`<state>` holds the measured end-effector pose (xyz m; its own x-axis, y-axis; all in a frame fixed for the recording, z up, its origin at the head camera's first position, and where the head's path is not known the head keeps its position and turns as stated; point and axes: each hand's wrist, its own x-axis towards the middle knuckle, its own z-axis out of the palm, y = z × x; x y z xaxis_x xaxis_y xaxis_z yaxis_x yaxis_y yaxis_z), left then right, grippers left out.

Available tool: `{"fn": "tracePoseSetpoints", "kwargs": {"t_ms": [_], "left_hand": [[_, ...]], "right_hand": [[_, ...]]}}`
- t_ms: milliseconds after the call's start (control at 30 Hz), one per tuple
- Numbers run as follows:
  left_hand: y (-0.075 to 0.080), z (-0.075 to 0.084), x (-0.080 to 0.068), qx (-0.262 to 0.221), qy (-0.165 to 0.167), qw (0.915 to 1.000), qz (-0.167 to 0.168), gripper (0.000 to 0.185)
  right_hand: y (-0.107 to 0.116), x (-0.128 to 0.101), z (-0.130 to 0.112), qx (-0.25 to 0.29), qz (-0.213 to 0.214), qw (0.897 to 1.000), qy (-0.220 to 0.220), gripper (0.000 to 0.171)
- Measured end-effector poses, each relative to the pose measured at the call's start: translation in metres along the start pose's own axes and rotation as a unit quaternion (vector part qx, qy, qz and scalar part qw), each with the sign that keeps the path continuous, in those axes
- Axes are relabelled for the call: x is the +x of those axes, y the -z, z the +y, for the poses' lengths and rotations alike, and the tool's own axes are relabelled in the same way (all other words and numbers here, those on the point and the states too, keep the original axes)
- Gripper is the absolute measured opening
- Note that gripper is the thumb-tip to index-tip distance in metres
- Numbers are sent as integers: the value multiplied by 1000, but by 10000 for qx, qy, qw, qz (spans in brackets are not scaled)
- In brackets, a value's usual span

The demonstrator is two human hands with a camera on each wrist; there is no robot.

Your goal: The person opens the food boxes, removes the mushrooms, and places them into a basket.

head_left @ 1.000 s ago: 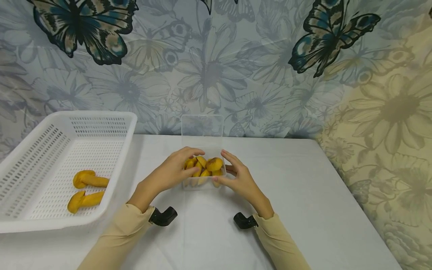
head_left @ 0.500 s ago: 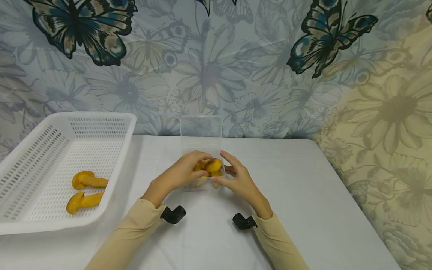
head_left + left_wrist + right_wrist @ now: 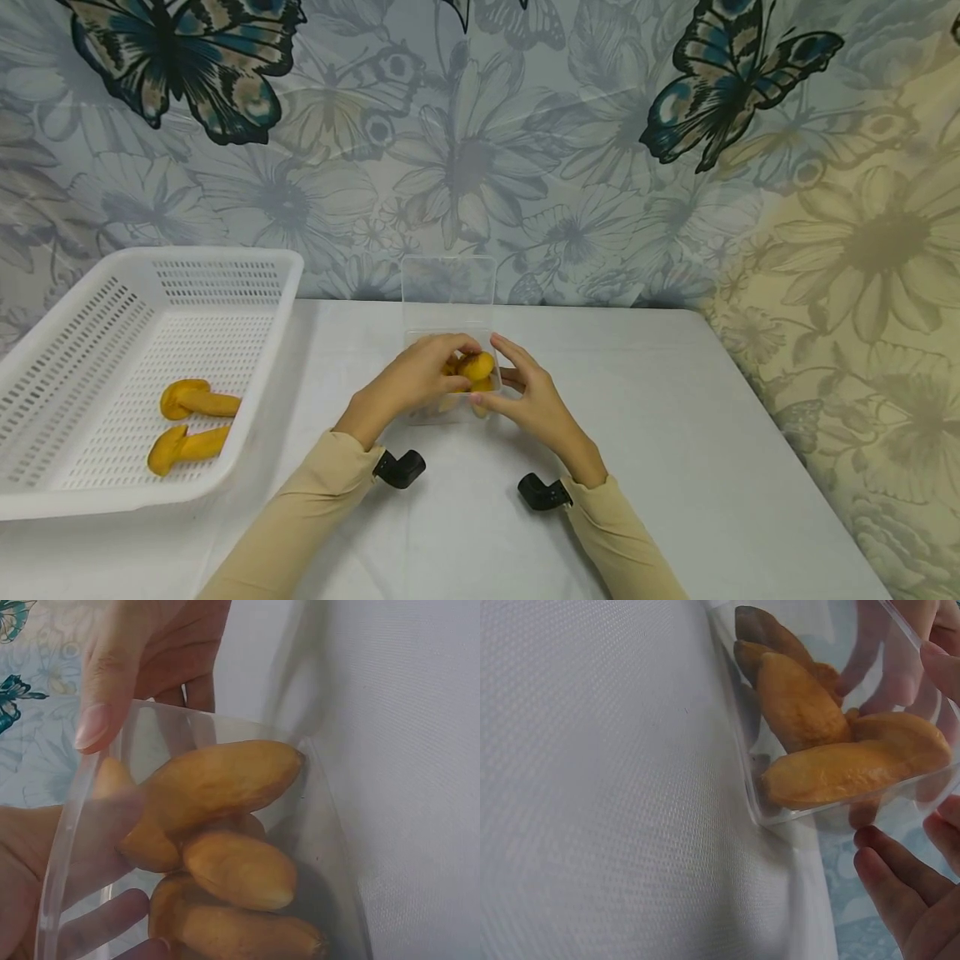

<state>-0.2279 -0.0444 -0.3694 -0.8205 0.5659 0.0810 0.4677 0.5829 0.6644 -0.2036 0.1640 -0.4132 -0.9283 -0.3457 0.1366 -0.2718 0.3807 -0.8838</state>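
While the right hand grips the single clear plastic box at its right end, one thumb on the front corner of the rim and the fingers along the side, the left hand reaches over the left side with its fingers down inside. Those fingers lie right against the mushrooms in the box; whether they pinch one or only touch, I cannot tell. At least four yellow-brown mushrooms show through the wall in the right wrist view, between the two hands; the full number is hidden behind the left hand and by overlap. One round cap sits uppermost, just beside the left fingertips.

The box has one lid, standing open beyond both hands. Well to the left of the left hand is one white basket with slotted sides, and two more mushrooms lie in it: the upper mushroom and the lower mushroom, near each other, stems toward the hands.

Two beige sleeves cover the arms behind the hands, the left sleeve and the right sleeve, each with one black camera at the wrist. Under the hands spreads one white table. Past them hangs one flowered cloth with two large butterflies, the left butterfly and the right butterfly.
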Motion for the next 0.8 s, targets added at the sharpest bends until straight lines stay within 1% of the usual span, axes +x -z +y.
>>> {"fn": "tracePoseSetpoints", "kwargs": {"t_ms": [167,333,367,433,600,700,800], "left_hand": [[-4,-1,3,153,-10,9998,120,45],[-6,-2,4,346,-241,9990,160,46],[-5,-2,4,329,-240,9991,142,47],[-4,-2,2,284,-162,9994,124,50],[3,1,-5,150,212,9996,73,52],[8,1,-8,109,255,9996,107,48],[14,-1,-12,-1,157,9996,241,45]], "right_hand": [[-1,-1,0,0,-5,10000,63,88],[-1,0,0,35,3,10000,18,87],[-1,0,0,39,12,10000,11,87],[-1,0,1,48,9,10000,25,87],[-1,0,2,43,17,10000,23,88],[-1,0,2,-19,43,10000,-9,87],[-1,1,2,-81,51,10000,-23,86]]}}
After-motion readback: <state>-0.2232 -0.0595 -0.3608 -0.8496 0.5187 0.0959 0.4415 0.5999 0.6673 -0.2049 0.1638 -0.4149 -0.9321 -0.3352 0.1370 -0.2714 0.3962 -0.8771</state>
